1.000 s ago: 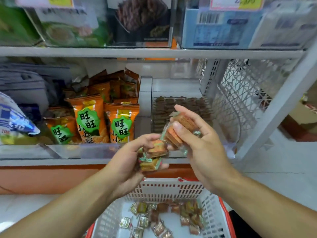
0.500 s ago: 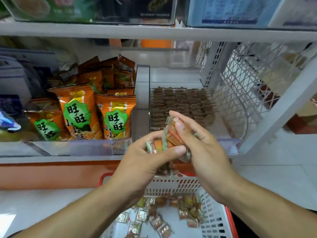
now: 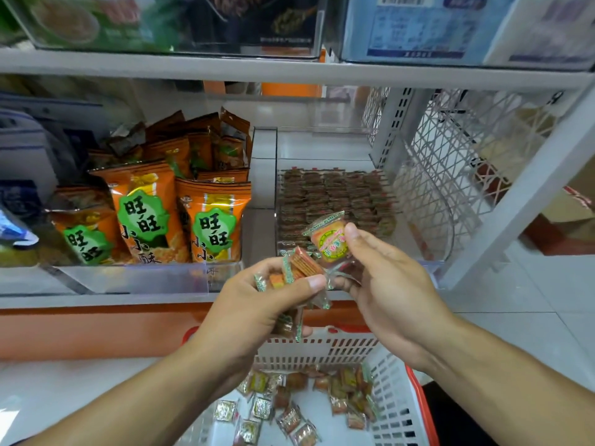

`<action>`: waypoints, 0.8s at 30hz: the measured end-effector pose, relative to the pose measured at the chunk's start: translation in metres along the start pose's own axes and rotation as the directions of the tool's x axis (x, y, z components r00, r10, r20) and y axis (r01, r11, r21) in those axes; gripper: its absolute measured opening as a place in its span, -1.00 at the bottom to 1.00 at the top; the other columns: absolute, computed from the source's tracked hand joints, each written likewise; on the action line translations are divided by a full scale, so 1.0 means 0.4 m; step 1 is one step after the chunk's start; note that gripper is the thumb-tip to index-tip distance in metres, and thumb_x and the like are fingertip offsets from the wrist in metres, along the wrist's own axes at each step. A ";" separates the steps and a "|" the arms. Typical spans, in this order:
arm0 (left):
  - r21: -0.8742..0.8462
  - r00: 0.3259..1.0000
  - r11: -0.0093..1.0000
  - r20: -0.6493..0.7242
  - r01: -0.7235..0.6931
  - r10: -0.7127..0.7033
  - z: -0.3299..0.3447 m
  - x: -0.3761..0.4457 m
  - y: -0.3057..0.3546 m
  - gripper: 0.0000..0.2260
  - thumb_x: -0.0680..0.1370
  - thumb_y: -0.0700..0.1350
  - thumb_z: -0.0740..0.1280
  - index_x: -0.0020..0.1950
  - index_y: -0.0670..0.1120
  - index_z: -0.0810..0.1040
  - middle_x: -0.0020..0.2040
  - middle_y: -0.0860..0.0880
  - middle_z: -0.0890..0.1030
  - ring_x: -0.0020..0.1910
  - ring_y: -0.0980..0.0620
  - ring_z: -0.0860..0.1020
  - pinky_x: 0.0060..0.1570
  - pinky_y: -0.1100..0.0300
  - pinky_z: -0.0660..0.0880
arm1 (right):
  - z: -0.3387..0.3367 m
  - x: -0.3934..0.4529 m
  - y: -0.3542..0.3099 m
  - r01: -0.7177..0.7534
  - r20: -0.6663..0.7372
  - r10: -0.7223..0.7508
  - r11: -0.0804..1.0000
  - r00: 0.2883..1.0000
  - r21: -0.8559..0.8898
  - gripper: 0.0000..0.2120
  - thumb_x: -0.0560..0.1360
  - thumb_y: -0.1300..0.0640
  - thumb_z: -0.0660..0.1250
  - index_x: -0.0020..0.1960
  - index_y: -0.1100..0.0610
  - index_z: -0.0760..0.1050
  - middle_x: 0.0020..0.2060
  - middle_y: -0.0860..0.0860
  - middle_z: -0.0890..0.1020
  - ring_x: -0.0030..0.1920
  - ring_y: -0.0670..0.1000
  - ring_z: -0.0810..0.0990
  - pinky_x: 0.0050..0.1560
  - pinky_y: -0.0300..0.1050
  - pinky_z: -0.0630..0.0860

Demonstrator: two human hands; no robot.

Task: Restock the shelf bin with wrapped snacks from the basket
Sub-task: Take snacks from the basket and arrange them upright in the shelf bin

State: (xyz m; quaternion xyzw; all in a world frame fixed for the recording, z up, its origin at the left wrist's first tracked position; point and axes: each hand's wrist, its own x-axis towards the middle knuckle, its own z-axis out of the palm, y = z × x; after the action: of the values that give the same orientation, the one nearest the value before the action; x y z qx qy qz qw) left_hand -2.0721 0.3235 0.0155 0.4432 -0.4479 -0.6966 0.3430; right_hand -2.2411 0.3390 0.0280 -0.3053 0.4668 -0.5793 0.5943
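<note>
- The left hand (image 3: 257,304) has its fingers and thumb curled round a small bunch of wrapped snacks (image 3: 299,268), held in front of the shelf edge and above the basket
- The right hand (image 3: 389,284) pinches a single wrapped snack (image 3: 328,241) between thumb and fingers, its round yellow label facing the camera, just beside the left hand's bunch
- That single snack is raised in front of the clear shelf bin (image 3: 335,149), not yet inside it
- The bin holds neat rows of brown wrapped snacks (image 3: 331,197) toward its front
- Below the hands, a white basket (image 3: 396,397) with a red rim holds more loose wrapped snacks (image 3: 289,410) scattered on its floor
- Left of the bin stand orange snack bags (image 3: 212,217) with green labels
</note>
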 end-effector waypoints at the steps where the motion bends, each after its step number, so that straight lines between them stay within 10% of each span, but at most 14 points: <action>1: 0.006 1.000 1.000 -0.015 -0.002 0.002 -0.001 0.001 0.000 -0.70 0.32 0.04 0.61 0.02 0.02 0.72 -0.04 -0.13 0.76 -0.09 -0.02 0.74 -0.23 0.09 0.65 | -0.001 0.000 0.001 -0.001 0.017 0.001 1.000 1.000 -0.007 -0.62 0.50 -0.05 0.31 0.14 0.19 0.65 -0.01 0.14 0.74 -0.16 -0.07 0.67 -0.23 -0.27 0.58; 10: 0.170 0.989 0.984 -0.128 -0.054 0.077 -0.009 -0.004 0.007 -0.60 0.30 0.19 0.61 -0.08 -0.08 0.68 -0.17 -0.17 0.74 -0.25 -0.15 0.63 -0.32 0.09 0.58 | -0.028 -0.001 -0.002 0.098 0.255 0.000 0.924 0.967 -0.370 -0.63 0.58 -0.13 0.31 0.34 -0.06 0.56 0.17 -0.02 0.69 0.21 -0.03 0.64 0.23 -0.05 0.52; 17: -0.146 0.952 0.944 0.131 0.296 -0.278 0.000 -0.012 0.030 -0.63 0.38 0.23 0.49 0.06 0.04 0.76 0.06 -0.10 0.75 -0.17 0.05 0.70 -0.30 0.14 0.63 | -0.025 -0.022 -0.009 0.255 0.370 -0.059 0.823 0.927 -0.507 -0.31 0.32 0.16 0.65 0.32 -0.14 0.40 0.11 -0.09 0.67 -0.02 -0.09 0.71 -0.06 -0.25 0.60; 24: -0.207 0.922 0.901 0.160 0.381 -0.353 -0.005 -0.012 0.027 -0.59 0.33 0.24 0.50 -0.02 -0.04 0.78 0.02 -0.13 0.76 -0.16 0.03 0.73 -0.29 0.14 0.68 | -0.007 -0.027 0.022 0.253 0.293 -0.092 0.776 0.952 -0.578 -0.37 0.41 0.25 0.56 0.37 -0.14 0.44 0.03 -0.04 0.69 -0.20 0.02 0.67 -0.11 0.03 0.66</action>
State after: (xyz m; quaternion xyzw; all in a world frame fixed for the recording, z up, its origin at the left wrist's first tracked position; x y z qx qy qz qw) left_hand -2.0677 0.3233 0.0268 0.4338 -0.2904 -0.8218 0.2282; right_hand -2.2388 0.3513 0.0213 -0.5919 0.5199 -0.4074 0.4618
